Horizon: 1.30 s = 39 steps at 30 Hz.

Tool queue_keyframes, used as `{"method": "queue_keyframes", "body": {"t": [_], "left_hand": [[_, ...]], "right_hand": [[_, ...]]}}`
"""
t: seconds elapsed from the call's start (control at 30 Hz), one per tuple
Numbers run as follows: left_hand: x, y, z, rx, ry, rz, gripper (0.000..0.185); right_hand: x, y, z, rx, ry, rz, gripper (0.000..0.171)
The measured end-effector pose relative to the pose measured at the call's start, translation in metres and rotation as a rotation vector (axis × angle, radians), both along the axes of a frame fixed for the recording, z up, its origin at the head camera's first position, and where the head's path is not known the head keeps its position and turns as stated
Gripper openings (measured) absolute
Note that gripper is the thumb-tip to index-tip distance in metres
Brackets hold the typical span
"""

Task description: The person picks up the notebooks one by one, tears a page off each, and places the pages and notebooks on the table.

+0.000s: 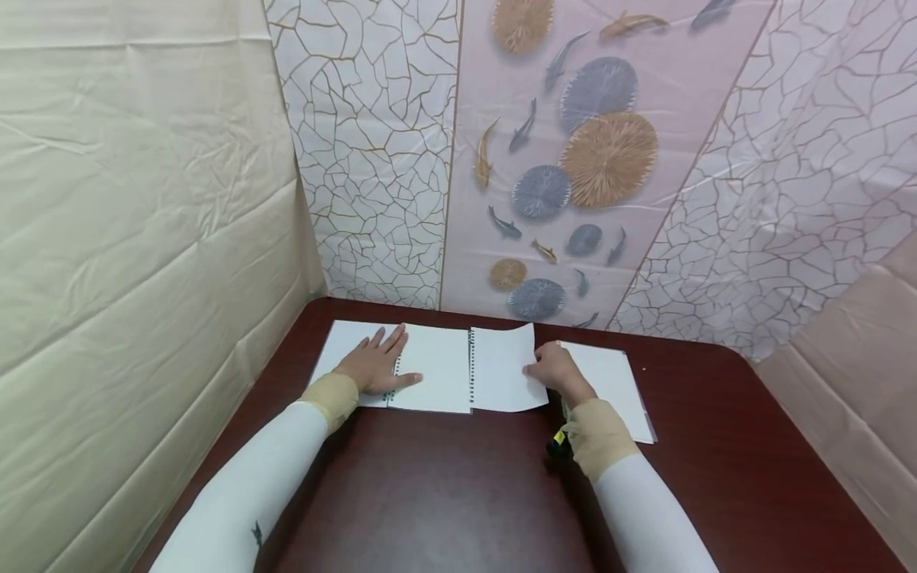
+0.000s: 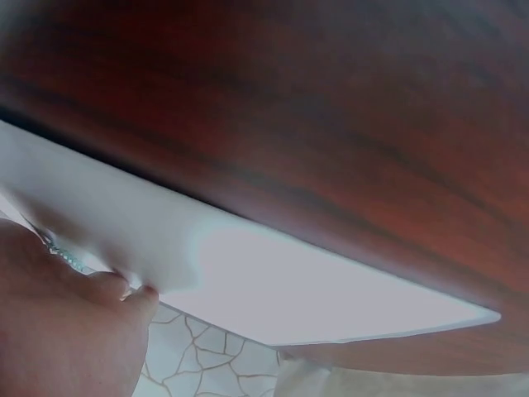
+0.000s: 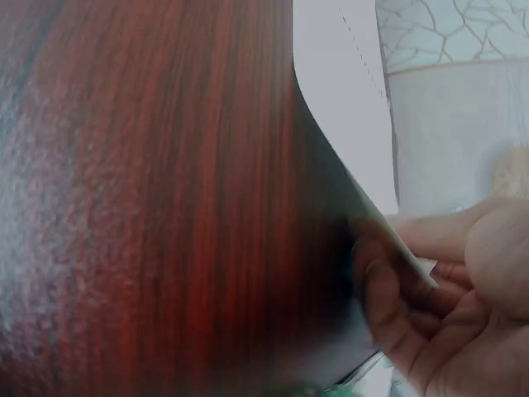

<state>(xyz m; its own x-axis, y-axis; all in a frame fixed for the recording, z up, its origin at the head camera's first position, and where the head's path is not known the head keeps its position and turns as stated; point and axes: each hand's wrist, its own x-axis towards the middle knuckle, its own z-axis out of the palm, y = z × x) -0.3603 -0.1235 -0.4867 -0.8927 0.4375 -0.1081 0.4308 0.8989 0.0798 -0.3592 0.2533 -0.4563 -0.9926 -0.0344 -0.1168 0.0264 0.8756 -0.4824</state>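
An open spiral notebook [image 1: 435,370] with white, finely gridded pages lies near the table's far edge. My left hand [image 1: 377,364] rests on it across the coil binding, fingers spread and thumb out over the right-hand page. Just right of that page is a white sheet [image 1: 501,370] with a row of dark marks along its left edge. My right hand [image 1: 557,368] pinches this sheet's right edge, which bends up from the table. In the right wrist view, thumb and curled fingers [image 3: 384,306] close on the sheet's edge [image 3: 355,149].
Another white pad or notebook [image 1: 609,382] lies to the right, partly behind my right hand and wrist. A small black-and-yellow object [image 1: 559,442] sits below my right wrist. The dark red wooden table [image 1: 430,493] meets a patterned wall covering [image 1: 372,159] at the back.
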Motion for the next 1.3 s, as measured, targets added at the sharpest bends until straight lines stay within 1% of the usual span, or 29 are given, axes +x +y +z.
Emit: {"method": "queue_keyframes", "body": {"t": [0.13, 0.17, 0.23, 0.3, 0.37, 0.47, 0.53, 0.63, 0.73, 0.8, 0.9, 1.0, 1.07, 1.1, 1.17, 1.23, 1.3], "left_hand": [[-0.001, 0.000, 0.000, -0.008, 0.007, -0.001, 0.107], [0.000, 0.000, 0.000, -0.009, 0.007, -0.001, 0.107], [0.000, 0.000, 0.000, 0.002, 0.009, 0.001, 0.107], [0.002, 0.001, 0.001, 0.020, 0.009, 0.001, 0.105], [0.002, 0.001, 0.001, 0.025, 0.010, 0.002, 0.105], [0.002, 0.001, 0.002, 0.024, 0.015, 0.003, 0.105], [0.002, 0.000, 0.003, 0.015, 0.019, 0.004, 0.106], [0.004, 0.000, 0.005, 0.019, 0.015, 0.001, 0.105], [0.005, 0.001, 0.005, 0.030, 0.004, -0.002, 0.105], [0.004, 0.000, 0.005, 0.022, -0.002, -0.001, 0.105], [0.003, 0.000, 0.007, 0.002, 0.004, 0.005, 0.105], [0.002, 0.001, 0.009, -0.007, 0.018, 0.005, 0.104], [0.003, 0.003, 0.010, -0.007, 0.019, 0.006, 0.104], [0.004, 0.003, 0.010, -0.006, 0.017, 0.005, 0.104], [0.006, 0.004, 0.009, -0.010, 0.007, 0.011, 0.105], [0.007, 0.005, 0.008, -0.015, -0.001, 0.016, 0.105], [0.007, 0.006, 0.009, -0.008, 0.002, 0.017, 0.104]], "right_hand": [[0.004, -0.006, 0.009, 0.085, -0.040, -0.030, 0.024], [0.004, -0.006, 0.011, 0.091, -0.054, -0.039, 0.027], [0.004, -0.007, 0.013, 0.101, -0.081, -0.061, 0.039], [0.003, -0.006, 0.012, 0.087, -0.105, -0.089, 0.049], [0.001, -0.006, 0.012, 0.069, -0.113, -0.107, 0.055], [0.001, -0.006, 0.013, 0.052, -0.112, -0.119, 0.052], [0.003, -0.007, 0.016, 0.055, -0.109, -0.109, 0.048], [0.007, -0.011, 0.019, 0.126, -0.101, -0.078, 0.043], [0.012, -0.013, 0.021, 0.221, -0.078, -0.047, 0.053], [0.015, -0.015, 0.021, 0.263, -0.065, -0.040, 0.061], [0.016, -0.019, 0.025, 0.266, -0.054, -0.028, 0.069], [0.017, -0.022, 0.026, 0.259, -0.045, -0.026, 0.067], [0.018, -0.024, 0.023, 0.285, -0.014, -0.018, 0.063], [0.019, -0.026, 0.021, 0.306, 0.016, -0.008, 0.060], [0.021, -0.031, 0.015, 0.342, 0.103, 0.019, 0.053], [0.023, -0.039, 0.010, 0.369, 0.211, 0.067, 0.049], [0.026, -0.051, 0.010, 0.360, 0.300, 0.132, 0.053]]}}
